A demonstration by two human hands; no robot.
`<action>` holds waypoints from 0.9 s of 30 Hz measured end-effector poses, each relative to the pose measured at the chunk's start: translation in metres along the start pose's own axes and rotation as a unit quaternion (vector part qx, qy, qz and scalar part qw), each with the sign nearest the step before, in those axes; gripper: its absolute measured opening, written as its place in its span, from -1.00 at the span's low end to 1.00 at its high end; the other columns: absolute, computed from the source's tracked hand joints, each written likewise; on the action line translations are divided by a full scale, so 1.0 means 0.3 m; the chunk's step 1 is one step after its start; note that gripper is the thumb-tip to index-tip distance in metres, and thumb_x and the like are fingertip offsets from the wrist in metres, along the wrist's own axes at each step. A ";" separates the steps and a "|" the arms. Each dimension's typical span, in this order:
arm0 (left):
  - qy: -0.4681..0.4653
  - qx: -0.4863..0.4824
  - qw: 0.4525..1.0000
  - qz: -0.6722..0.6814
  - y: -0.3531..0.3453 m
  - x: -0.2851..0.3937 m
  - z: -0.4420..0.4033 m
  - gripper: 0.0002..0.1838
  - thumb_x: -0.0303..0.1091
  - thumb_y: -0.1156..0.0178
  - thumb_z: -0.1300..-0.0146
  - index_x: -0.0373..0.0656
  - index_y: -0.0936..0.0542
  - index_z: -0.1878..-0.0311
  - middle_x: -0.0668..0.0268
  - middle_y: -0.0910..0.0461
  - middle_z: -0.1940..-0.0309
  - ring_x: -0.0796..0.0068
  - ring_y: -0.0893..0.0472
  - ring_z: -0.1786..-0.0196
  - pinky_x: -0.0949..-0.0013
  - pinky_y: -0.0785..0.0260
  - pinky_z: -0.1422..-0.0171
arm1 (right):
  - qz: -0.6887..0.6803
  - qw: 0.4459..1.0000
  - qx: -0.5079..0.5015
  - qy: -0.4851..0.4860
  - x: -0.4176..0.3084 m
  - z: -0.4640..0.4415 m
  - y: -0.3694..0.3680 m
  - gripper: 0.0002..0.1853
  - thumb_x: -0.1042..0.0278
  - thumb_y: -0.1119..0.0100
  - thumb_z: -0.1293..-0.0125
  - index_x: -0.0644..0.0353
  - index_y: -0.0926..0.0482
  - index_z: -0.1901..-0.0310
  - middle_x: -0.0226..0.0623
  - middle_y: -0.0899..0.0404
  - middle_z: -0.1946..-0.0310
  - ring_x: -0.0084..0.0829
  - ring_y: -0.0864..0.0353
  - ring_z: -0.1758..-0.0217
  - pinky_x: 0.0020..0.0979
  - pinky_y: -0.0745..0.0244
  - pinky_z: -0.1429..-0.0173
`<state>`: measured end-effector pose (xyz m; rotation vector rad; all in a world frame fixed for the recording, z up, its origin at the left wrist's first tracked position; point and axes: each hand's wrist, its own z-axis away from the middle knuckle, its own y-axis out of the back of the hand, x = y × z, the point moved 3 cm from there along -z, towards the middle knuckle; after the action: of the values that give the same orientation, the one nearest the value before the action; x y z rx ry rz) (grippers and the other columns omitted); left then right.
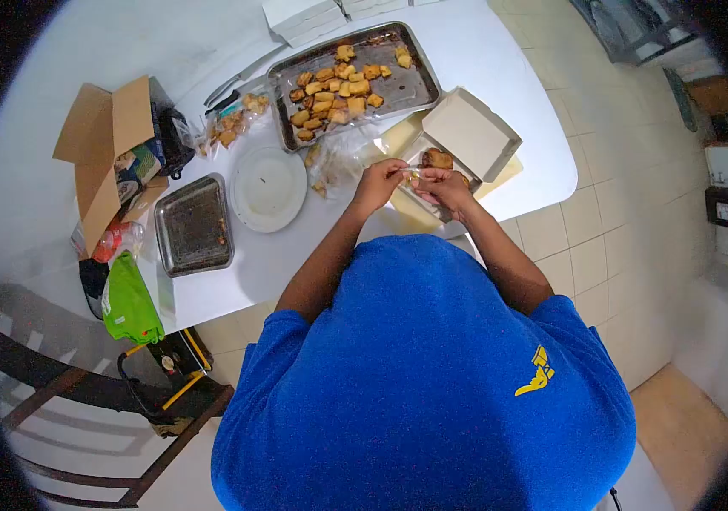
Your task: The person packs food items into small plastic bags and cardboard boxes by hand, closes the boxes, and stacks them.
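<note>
My left hand [378, 184] and my right hand [447, 189] meet over the front of an open cardboard box [475, 136]. The fingers of both are pinched on a small whitish piece with yellow in it [412, 176], which looks like a little plastic packet; its details are too small to make out. Inside the box, browned pastries [437, 159] lie beyond my right hand, partly hidden by it. A yellowish sheet [507, 175] lies under the box. Close to my left hand is a crumpled clear plastic bag [340, 162] with pastry pieces in it.
A baking tray [422, 92] of cut pastries stands behind. Leftward are a white plate [269, 192], an empty tray [194, 226], bagged pastries [232, 128], a knife [223, 89] and a carton [134, 111]. White boxes [304, 19] sit at the back. The table's right edge curves nearby.
</note>
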<state>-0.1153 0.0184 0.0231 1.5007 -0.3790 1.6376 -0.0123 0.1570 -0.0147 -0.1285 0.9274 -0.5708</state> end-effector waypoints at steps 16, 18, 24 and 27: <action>0.122 -0.049 0.973 0.189 0.002 0.026 -0.010 -0.74 -0.35 -0.16 -0.27 -0.24 -0.52 0.02 0.33 -0.59 0.17 0.55 -0.56 0.14 0.47 -0.47 0.10 | -0.023 1.000 -0.006 -0.013 0.003 0.039 -0.021 -0.65 0.26 -0.40 -0.08 0.14 -0.55 0.11 -0.54 -0.53 0.39 -0.72 -0.41 0.48 -0.72 -0.32 0.43; 0.115 -0.084 0.968 0.209 0.001 0.013 -0.012 -0.76 -0.40 -0.16 -0.26 -0.24 -0.53 0.02 0.35 -0.59 0.20 0.55 -0.56 0.16 0.47 -0.47 0.13 | -0.011 1.000 0.007 -0.015 0.003 0.044 -0.027 -0.74 0.27 -0.37 -0.11 0.12 -0.56 0.19 -0.56 -0.52 0.44 -0.73 -0.40 0.50 -0.70 -0.29 0.45; 0.011 -0.065 0.994 0.085 0.027 0.041 -0.002 -0.77 -0.41 -0.21 -0.18 -0.23 -0.58 0.09 0.26 -0.62 0.25 0.44 -0.61 0.20 0.44 -0.47 0.11 | 0.246 0.968 0.033 0.049 -0.058 0.070 -0.039 -0.65 0.15 -0.36 -0.06 0.22 -0.59 0.21 -0.42 -0.51 0.58 -0.60 -0.45 0.51 -0.53 -0.40 0.41; -0.051 0.105 0.991 -0.063 0.070 0.000 -0.002 -0.79 -0.42 -0.21 -0.17 -0.23 -0.59 0.13 0.20 -0.62 0.27 0.39 -0.62 0.24 0.42 -0.47 0.10 | 0.382 0.909 0.095 0.139 -0.059 0.031 -0.043 -0.67 0.16 -0.32 -0.04 0.24 -0.60 0.26 -0.23 -0.56 0.55 -0.37 -0.54 0.50 -0.32 -0.47 0.34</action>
<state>-0.1314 0.0066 0.0296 1.7332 -0.1668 1.5431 -0.0184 0.1539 0.0081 0.4928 1.0996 0.0619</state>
